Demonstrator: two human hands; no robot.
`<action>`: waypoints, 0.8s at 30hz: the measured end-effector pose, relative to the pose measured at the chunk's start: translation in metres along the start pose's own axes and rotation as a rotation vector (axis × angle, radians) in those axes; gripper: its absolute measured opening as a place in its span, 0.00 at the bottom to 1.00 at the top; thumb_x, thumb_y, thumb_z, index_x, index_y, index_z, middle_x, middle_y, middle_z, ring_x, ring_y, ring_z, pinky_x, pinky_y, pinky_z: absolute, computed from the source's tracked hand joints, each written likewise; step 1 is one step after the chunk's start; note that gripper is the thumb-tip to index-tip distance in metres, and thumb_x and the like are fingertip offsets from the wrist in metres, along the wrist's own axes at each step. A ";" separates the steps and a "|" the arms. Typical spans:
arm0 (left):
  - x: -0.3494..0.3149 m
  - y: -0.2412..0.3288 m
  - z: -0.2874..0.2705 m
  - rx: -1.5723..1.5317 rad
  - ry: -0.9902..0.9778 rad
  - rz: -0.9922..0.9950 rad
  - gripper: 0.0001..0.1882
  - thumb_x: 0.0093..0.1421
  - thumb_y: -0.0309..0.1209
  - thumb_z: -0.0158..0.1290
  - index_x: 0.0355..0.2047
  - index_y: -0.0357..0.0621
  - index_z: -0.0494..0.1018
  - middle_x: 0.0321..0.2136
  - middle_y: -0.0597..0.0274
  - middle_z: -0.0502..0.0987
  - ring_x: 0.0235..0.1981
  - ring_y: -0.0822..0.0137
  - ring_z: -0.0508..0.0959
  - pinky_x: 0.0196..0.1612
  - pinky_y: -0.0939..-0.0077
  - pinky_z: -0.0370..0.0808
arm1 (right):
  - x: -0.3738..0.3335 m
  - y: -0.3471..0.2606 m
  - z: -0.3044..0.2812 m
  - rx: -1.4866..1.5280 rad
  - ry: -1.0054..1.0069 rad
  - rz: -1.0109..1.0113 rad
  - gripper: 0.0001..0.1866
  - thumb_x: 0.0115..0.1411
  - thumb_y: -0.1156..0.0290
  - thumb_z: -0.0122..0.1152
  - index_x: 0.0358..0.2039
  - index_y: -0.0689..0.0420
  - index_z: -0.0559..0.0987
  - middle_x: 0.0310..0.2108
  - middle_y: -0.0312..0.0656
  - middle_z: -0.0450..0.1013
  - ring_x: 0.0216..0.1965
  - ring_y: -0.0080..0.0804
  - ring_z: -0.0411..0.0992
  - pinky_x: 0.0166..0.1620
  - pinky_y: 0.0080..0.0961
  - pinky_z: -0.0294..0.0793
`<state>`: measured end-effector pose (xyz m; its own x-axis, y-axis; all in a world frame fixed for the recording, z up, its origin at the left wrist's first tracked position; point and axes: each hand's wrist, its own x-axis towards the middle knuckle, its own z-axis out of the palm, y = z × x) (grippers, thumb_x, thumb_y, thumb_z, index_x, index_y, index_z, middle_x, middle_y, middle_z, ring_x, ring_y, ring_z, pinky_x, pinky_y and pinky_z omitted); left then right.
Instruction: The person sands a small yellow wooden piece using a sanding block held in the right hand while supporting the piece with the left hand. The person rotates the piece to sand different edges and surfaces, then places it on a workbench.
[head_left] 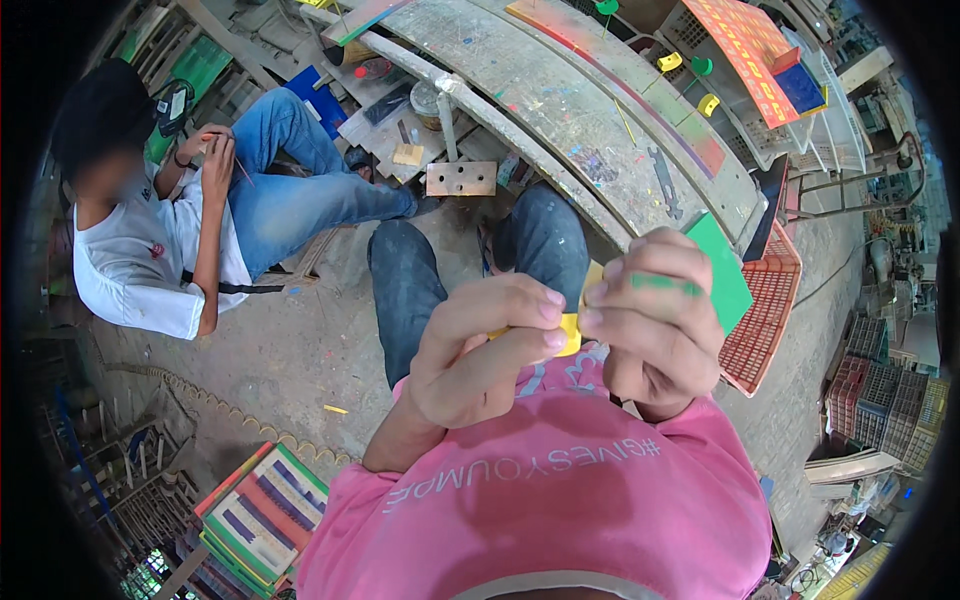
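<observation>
In front of my chest, my left hand (475,345) pinches a small yellow piece (569,336) between thumb and fingertips. Close on its right is my right hand (655,325), its fingers curled together at the yellow piece's edge. Whatever those fingers hold is mostly hidden. A green smear of paint marks one right finger. Behind the right hand lies a flat green board (718,275) at the table's end. Similar small yellow curved pieces (708,105) stand on the far part of the worktable (560,110), with green round ones (701,66) beside them.
A co-worker (150,230) sits at the left, hands around a thin stick. Beside the table stands a red plastic basket (768,310). A block with holes (461,179) is near my knees. Colourful framed boards (265,510) are stacked at lower left, near a coiled yellow hose (200,395).
</observation>
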<state>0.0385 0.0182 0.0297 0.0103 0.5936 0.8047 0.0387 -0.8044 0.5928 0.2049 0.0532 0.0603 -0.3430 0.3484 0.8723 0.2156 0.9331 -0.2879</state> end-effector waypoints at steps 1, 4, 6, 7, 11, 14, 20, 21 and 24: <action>-0.002 -0.002 0.000 -0.003 0.001 -0.004 0.13 0.48 0.12 0.54 0.36 0.34 0.74 0.42 0.53 0.70 0.39 0.57 0.76 0.40 0.67 0.77 | 0.000 0.001 0.000 -0.001 0.000 -0.001 0.17 0.36 0.71 0.57 0.29 0.62 0.82 0.32 0.41 0.75 0.34 0.37 0.70 0.35 0.32 0.69; 0.001 -0.002 0.003 -0.025 0.014 0.006 0.13 0.48 0.11 0.54 0.35 0.33 0.74 0.41 0.53 0.70 0.39 0.57 0.76 0.40 0.67 0.77 | -0.001 -0.001 -0.002 0.006 -0.001 -0.026 0.16 0.36 0.71 0.57 0.29 0.62 0.82 0.32 0.41 0.74 0.34 0.37 0.70 0.34 0.32 0.69; 0.000 -0.002 0.004 -0.026 0.020 -0.005 0.12 0.48 0.11 0.54 0.35 0.33 0.74 0.41 0.53 0.70 0.39 0.56 0.76 0.39 0.67 0.77 | -0.001 0.004 -0.003 -0.024 -0.005 -0.016 0.17 0.36 0.70 0.57 0.29 0.62 0.82 0.32 0.41 0.74 0.34 0.37 0.70 0.35 0.32 0.69; -0.001 -0.002 0.003 -0.017 0.022 -0.017 0.12 0.48 0.11 0.53 0.34 0.33 0.74 0.41 0.53 0.70 0.39 0.56 0.76 0.39 0.67 0.77 | 0.000 0.004 -0.003 -0.027 -0.005 -0.017 0.17 0.36 0.70 0.57 0.29 0.61 0.82 0.32 0.41 0.74 0.34 0.37 0.70 0.35 0.32 0.69; 0.000 -0.001 0.004 -0.032 0.019 0.007 0.12 0.48 0.11 0.53 0.33 0.33 0.74 0.40 0.53 0.70 0.39 0.56 0.76 0.39 0.67 0.77 | -0.003 -0.003 -0.005 -0.012 -0.005 -0.032 0.16 0.36 0.71 0.57 0.29 0.61 0.82 0.32 0.41 0.74 0.34 0.37 0.69 0.35 0.34 0.69; 0.001 0.000 0.004 -0.029 0.025 -0.037 0.14 0.47 0.10 0.52 0.34 0.33 0.74 0.40 0.53 0.69 0.38 0.56 0.76 0.39 0.67 0.77 | 0.000 0.003 -0.006 -0.057 -0.017 0.029 0.16 0.38 0.69 0.58 0.29 0.60 0.82 0.32 0.40 0.74 0.35 0.37 0.70 0.36 0.34 0.69; -0.002 -0.005 0.005 -0.035 0.057 -0.065 0.15 0.46 0.09 0.50 0.35 0.33 0.73 0.40 0.51 0.69 0.38 0.56 0.76 0.40 0.67 0.77 | 0.002 0.002 -0.007 -0.030 0.021 -0.006 0.15 0.40 0.70 0.58 0.30 0.60 0.82 0.32 0.40 0.74 0.34 0.37 0.70 0.37 0.34 0.69; -0.002 -0.005 0.005 -0.037 0.058 -0.064 0.15 0.47 0.10 0.51 0.36 0.33 0.73 0.40 0.51 0.69 0.38 0.56 0.76 0.40 0.67 0.77 | 0.002 0.001 -0.007 -0.024 0.001 -0.012 0.15 0.41 0.71 0.58 0.31 0.61 0.82 0.32 0.40 0.74 0.34 0.37 0.69 0.36 0.34 0.69; -0.004 -0.003 0.004 -0.076 0.067 -0.067 0.14 0.48 0.11 0.51 0.37 0.32 0.72 0.40 0.50 0.69 0.38 0.56 0.76 0.40 0.67 0.77 | 0.003 0.007 -0.004 -0.029 -0.019 0.008 0.14 0.41 0.72 0.58 0.32 0.61 0.82 0.32 0.40 0.74 0.33 0.36 0.70 0.36 0.33 0.68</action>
<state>0.0424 0.0183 0.0250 -0.0568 0.6451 0.7620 -0.0390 -0.7640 0.6440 0.2095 0.0598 0.0624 -0.3585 0.3574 0.8624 0.2447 0.9275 -0.2826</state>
